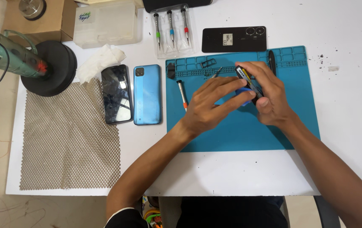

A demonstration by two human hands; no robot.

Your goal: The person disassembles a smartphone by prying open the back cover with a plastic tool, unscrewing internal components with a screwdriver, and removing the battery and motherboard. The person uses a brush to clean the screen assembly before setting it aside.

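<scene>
My right hand [269, 95] grips a small black phone body [245, 77] on its edge above the teal work mat [240, 131]. My left hand [212, 105] pinches a blue round pick [244, 96] against the phone's lower side. Both hands meet over the mat's middle. An orange-tipped screwdriver [182, 95] lies on the mat just left of my left hand. Small metal parts [208, 63] rest in the mat's top compartments.
A blue phone [147, 94] and a dark cracked phone [116, 93] lie left of the mat. A black back cover [234, 39] and a screwdriver set [172, 29] sit behind it. A mesh pad [67, 139], black round stand [50, 67], plastic box [107, 23] and tissue [100, 61] fill the left.
</scene>
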